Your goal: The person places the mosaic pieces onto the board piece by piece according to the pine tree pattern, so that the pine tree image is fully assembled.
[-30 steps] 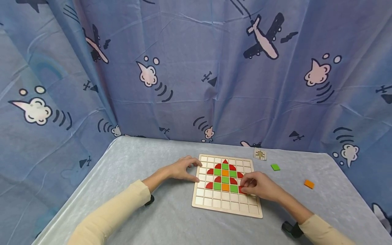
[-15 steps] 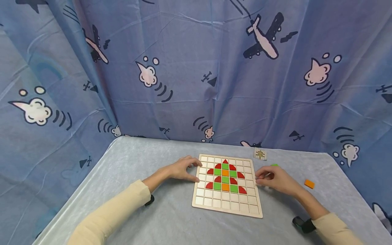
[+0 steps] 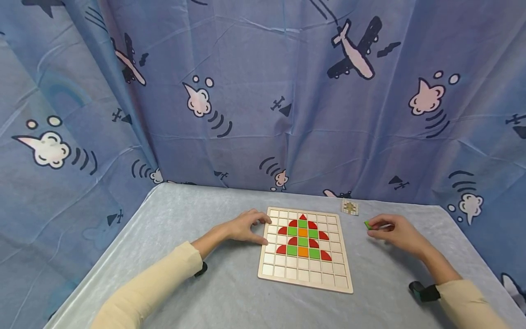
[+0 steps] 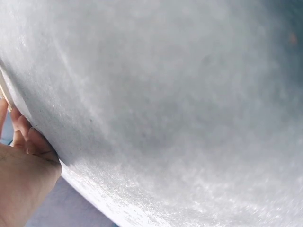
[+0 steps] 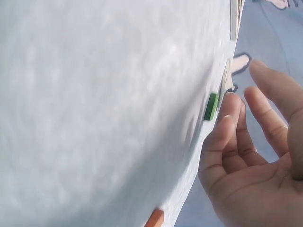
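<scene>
A wooden grid board lies mid-table, with red, green and orange pieces set in a tree-like pattern. My left hand touches its left edge with thumb and fingertips, thumb and fingers spread apart. In the left wrist view the left hand shows at the lower left beside a sliver of board. A loose green square tile lies to the right of the board, at the fingertips of my right hand. In the right wrist view that green tile is on the cloth, with the thumb and fingers of the right hand apart.
Behind the board, to the right, lies a small pattern card. An orange tile shows in the right wrist view; in the head view the right arm covers it. A blue printed curtain borders the pale cloth-covered table.
My right hand has left the red quarter-circle at the board's right side and moved right to the green tile. The left hand stays in place at the board's edge.
</scene>
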`<state>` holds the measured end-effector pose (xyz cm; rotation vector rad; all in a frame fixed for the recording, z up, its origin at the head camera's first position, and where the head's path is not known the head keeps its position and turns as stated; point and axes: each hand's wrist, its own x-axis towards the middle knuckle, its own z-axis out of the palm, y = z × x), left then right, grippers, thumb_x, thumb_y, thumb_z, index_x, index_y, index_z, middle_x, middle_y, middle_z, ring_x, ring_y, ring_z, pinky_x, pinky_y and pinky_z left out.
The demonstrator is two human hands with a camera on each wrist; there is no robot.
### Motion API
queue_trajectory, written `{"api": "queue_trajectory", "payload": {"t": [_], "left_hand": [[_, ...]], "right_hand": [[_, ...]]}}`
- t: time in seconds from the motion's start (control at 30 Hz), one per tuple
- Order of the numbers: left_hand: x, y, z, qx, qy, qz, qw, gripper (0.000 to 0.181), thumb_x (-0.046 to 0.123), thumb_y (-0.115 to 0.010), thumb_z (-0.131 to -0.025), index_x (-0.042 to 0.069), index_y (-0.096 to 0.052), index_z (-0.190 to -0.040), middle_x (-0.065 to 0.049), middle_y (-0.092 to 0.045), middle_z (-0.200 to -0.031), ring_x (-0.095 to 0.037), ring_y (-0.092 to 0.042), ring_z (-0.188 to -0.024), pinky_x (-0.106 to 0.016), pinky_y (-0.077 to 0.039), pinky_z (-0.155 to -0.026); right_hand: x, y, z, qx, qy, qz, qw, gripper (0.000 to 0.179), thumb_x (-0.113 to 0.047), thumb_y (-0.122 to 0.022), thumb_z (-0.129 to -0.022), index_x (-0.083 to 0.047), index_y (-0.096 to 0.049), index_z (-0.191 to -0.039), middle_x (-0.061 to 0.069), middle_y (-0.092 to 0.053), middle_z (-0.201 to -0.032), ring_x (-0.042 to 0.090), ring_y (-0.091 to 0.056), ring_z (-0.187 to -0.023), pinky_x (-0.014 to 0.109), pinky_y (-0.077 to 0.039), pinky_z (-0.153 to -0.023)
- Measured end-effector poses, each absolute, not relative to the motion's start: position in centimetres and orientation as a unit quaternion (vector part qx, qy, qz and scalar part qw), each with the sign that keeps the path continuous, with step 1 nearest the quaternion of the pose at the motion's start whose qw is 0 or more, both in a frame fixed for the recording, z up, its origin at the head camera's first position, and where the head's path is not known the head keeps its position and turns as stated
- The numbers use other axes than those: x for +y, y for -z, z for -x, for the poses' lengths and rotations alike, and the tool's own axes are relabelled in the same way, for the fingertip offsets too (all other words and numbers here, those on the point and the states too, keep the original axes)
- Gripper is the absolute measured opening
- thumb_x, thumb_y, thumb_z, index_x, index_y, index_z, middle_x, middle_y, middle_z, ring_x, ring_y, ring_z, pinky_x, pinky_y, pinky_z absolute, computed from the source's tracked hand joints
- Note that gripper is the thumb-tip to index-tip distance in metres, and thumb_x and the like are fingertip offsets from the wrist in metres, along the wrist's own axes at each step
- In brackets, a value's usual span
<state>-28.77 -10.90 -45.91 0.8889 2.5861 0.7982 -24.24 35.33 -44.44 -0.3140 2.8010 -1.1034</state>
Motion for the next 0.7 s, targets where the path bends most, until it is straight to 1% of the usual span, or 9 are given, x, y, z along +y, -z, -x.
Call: {"api": "queue_trajectory", "payload": {"t": [0.17,0.33,0.5,0.6,0.7], "left_hand": [[-10.9,46.1,28.8,0.898,-0.276,-0.310,0.146,0.059,0.042,-0.081,-0.080,0.023,-0.056,-0.130,-0.004,-0.054,-0.128,-0.020,-0.054,-0.115,-0.039,-0.046,-0.103],[-10.9,46.1,28.9,0.898,-0.273,-0.313,0.146,0.059,0.042,-0.081,-0.080,0.024,-0.056,-0.130,-0.003,-0.054,-0.129,-0.020,-0.054,-0.116,-0.039,-0.046,-0.103],[-10.8,46.0,28.9,0.898,-0.274,-0.310,0.148,0.059,0.042,-0.081,-0.080,0.023,-0.056,-0.130,-0.003,-0.054,-0.128,-0.020,-0.054,-0.115,-0.040,-0.045,-0.103],[-10.9,45.8,28.8,0.899,-0.275,-0.308,0.150,0.059,0.042,-0.081,-0.080,0.023,-0.056,-0.130,-0.003,-0.054,-0.128,-0.021,-0.054,-0.115,-0.040,-0.045,-0.103],[-10.8,45.8,28.8,0.899,-0.274,-0.308,0.150,0.059,0.042,-0.081,-0.080,0.024,-0.056,-0.130,-0.003,-0.054,-0.128,-0.021,-0.054,-0.115,-0.040,-0.046,-0.103]], "right_hand": [[36.4,44.5,24.3,0.930,0.351,0.091,0.051,0.042,-0.031,-0.073,-0.090,-0.003,-0.065,-0.120,0.018,-0.067,-0.114,0.010,-0.064,-0.084,0.029,-0.054,-0.061],[37.2,44.5,24.1,0.934,0.344,0.085,0.051,0.045,-0.033,-0.072,-0.091,-0.001,-0.064,-0.121,0.021,-0.066,-0.116,0.012,-0.064,-0.087,0.029,-0.054,-0.061],[37.4,44.7,24.5,0.939,0.331,0.079,0.050,0.048,-0.034,-0.073,-0.089,-0.001,-0.063,-0.123,0.022,-0.066,-0.118,0.020,-0.065,-0.094,0.028,-0.054,-0.064],[37.2,44.9,25.0,0.942,0.322,0.081,0.044,0.052,-0.035,-0.076,-0.087,0.000,-0.063,-0.124,0.024,-0.065,-0.120,0.028,-0.065,-0.099,0.027,-0.054,-0.069],[37.2,45.2,25.5,0.941,0.325,0.081,0.049,0.058,-0.035,-0.078,-0.084,0.002,-0.061,-0.126,0.026,-0.063,-0.124,0.032,-0.064,-0.104,0.029,-0.055,-0.073]]}}
